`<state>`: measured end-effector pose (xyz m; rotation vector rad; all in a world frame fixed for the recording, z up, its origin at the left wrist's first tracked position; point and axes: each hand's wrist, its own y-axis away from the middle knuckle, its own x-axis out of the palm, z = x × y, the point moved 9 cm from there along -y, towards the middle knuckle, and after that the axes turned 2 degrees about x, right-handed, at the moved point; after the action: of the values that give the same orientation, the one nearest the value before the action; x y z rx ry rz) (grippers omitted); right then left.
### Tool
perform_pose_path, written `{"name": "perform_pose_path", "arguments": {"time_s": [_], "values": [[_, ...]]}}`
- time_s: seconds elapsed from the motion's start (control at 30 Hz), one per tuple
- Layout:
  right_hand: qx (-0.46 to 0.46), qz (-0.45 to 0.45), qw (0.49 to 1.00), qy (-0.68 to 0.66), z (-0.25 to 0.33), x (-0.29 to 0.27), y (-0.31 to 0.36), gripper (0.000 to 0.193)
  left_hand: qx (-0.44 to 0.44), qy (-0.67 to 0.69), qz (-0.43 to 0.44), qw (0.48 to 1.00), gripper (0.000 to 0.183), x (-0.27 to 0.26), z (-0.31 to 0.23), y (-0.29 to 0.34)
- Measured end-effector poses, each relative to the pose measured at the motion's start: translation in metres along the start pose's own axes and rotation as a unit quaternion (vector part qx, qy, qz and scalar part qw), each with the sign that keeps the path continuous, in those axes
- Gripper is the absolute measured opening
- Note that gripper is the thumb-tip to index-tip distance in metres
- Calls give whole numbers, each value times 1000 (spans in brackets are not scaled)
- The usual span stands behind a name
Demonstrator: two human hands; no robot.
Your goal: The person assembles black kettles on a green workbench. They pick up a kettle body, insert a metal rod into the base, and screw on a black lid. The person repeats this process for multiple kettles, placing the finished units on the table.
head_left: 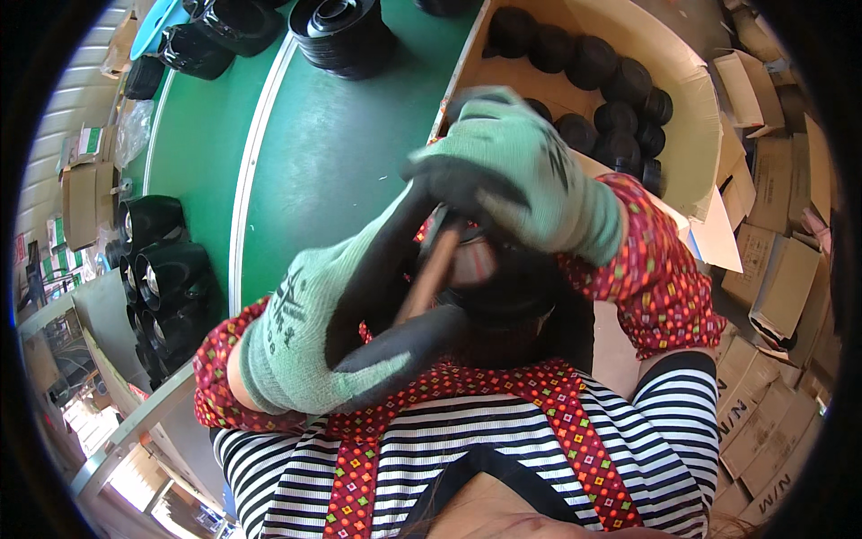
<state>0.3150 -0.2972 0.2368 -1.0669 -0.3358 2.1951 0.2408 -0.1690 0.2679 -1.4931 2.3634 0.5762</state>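
Both my hands wear light green knit gloves with black coated palms. My left hand [337, 310] has its thumb spread wide from its straight fingers, whose tips reach my right hand. My right hand [512, 171] is higher up, slightly blurred, with its fingers curled closed; what they grip is hidden. A narrow brown strip like a stick [429, 274] slants down from below the right hand, across the gap between my left thumb and fingers. Under the right hand, close to my body, is a round black part [507, 283], mostly covered.
A green tabletop [323, 153] carries a stack of black round parts [341, 36]. Glossy black cup-shaped parts [171, 278] stand at the left edge. An open cardboard box [673, 67] to the right holds several black round parts [593, 63]. Flattened cartons [772, 269] lie far right.
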Motion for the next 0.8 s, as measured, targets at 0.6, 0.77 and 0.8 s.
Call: {"name": "perform_pose_path", "arguments": {"time_s": [0.6,0.77,0.8], "values": [[70,-106,980,-152,-58,50,103,44,237,81,95,963,52,90,-36,-41],[22,-160,979,-124,-46,33,96,41,226,-41,56,972,71,61,-80,-39],[39,-159,980,-110,-43,30,95,39,210,-104,68,970,76,75,-78,-43]]}}
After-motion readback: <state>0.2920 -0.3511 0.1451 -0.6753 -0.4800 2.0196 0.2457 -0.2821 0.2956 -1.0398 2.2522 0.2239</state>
